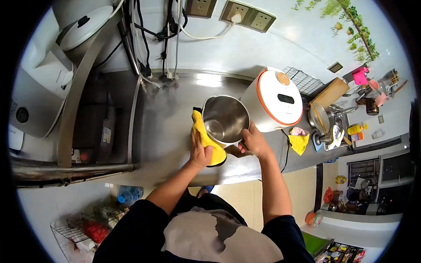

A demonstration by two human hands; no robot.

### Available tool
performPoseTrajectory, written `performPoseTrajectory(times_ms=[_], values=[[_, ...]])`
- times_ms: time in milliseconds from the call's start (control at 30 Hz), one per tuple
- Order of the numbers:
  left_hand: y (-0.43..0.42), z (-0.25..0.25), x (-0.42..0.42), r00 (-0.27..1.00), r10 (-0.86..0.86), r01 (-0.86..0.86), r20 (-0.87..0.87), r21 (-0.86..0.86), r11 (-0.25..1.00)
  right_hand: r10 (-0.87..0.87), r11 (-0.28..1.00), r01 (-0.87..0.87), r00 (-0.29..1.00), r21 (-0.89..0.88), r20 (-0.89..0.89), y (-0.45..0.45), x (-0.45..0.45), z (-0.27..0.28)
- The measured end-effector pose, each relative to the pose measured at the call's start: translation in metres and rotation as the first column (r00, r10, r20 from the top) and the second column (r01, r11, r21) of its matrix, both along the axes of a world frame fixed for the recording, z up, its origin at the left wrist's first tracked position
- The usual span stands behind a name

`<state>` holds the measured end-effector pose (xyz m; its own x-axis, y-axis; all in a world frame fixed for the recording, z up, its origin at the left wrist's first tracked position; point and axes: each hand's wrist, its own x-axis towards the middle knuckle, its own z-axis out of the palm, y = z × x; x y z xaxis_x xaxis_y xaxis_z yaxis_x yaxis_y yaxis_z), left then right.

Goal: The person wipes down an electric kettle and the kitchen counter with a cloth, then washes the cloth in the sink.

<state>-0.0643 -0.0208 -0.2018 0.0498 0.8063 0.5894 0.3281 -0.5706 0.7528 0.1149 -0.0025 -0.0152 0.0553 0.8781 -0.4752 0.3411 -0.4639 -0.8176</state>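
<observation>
A stainless steel jug [229,115] is tilted toward me above the metal counter, its round mouth facing up and its inside bare. My right hand [256,141] grips it at the handle on the near right side. My left hand [201,154] presses a yellow cloth [201,129] with dark edging against the jug's left outer wall. The fingers of that hand are partly hidden by the cloth. Just right of the jug stands a white rice cooker [267,98] with an orange rim, its lid closed.
Cables hang on the wall at the back left, near sockets [247,16]. A metal shelf frame [72,109] with appliances borders the left. On the right are another yellow cloth [298,142], a wire rack [302,81], a cutting board [330,93] and a strainer [319,117].
</observation>
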Motion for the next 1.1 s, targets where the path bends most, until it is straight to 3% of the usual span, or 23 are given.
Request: performPoseTrajectory(times_ms=[167, 233, 267, 333, 400, 467, 533, 700, 800, 833, 933, 1100], values=[[0.01, -0.029, -0.008, 0.995, 0.012, 0.004, 0.1, -0.156, 0.988, 0.013, 0.999, -0.012, 1.0, 0.042, -0.02, -0.001, 0.0, -0.002], [0.018, -0.053, -0.01, 0.983, 0.102, -0.039, 0.154, -0.363, 0.931, 0.02, 0.999, -0.019, 1.0, 0.048, -0.022, -0.001, 0.0, -0.003], [0.019, -0.053, -0.015, 0.982, 0.106, -0.044, 0.154, -0.36, 0.932, 0.012, 0.999, -0.011, 1.0, 0.043, -0.024, -0.001, 0.0, -0.003], [0.018, -0.022, -0.028, 0.94, 0.144, 0.136, 0.308, -0.729, 0.671, 0.006, 0.999, -0.005, 1.0, 0.038, -0.026, -0.001, 0.0, -0.003], [0.024, -0.026, -0.03, 0.914, 0.163, 0.183, 0.372, -0.737, 0.651, -0.002, 0.999, 0.003, 1.0, 0.037, -0.012, 0.001, 0.001, -0.004], [0.028, -0.024, -0.026, 0.896, 0.185, 0.163, 0.403, -0.687, 0.709, 0.004, 0.999, -0.004, 1.0, 0.032, -0.007, 0.0, 0.0, -0.001], [0.022, 0.048, -0.025, 0.922, 0.078, 0.136, 0.379, -0.505, 0.853, 0.004, 1.0, -0.004, 1.0, 0.028, -0.003, 0.002, 0.004, 0.0], [0.05, 0.115, -0.035, 0.953, -0.103, 0.155, 0.284, -0.168, 0.974, 0.089, 0.996, -0.089, 0.996, -0.001, 0.019, 0.009, 0.011, 0.0], [0.062, 0.112, -0.033, 0.931, -0.111, 0.192, 0.347, -0.211, 0.958, 0.119, 0.993, -0.119, 0.993, 0.005, 0.024, 0.009, 0.012, 0.003], [0.064, 0.099, -0.029, 0.827, -0.074, 0.283, 0.558, -0.298, 0.912, 0.131, 0.991, -0.132, 0.991, 0.006, 0.037, 0.01, 0.01, 0.003], [0.067, 0.091, -0.036, 0.865, -0.028, 0.302, 0.501, -0.476, 0.826, 0.101, 0.995, -0.102, 0.99, 0.006, 0.096, 0.01, 0.006, 0.005], [0.072, 0.041, -0.042, 0.907, -0.004, 0.268, 0.42, -0.572, 0.775, 0.107, 0.994, -0.109, 0.988, 0.016, 0.109, 0.01, 0.006, 0.004]])
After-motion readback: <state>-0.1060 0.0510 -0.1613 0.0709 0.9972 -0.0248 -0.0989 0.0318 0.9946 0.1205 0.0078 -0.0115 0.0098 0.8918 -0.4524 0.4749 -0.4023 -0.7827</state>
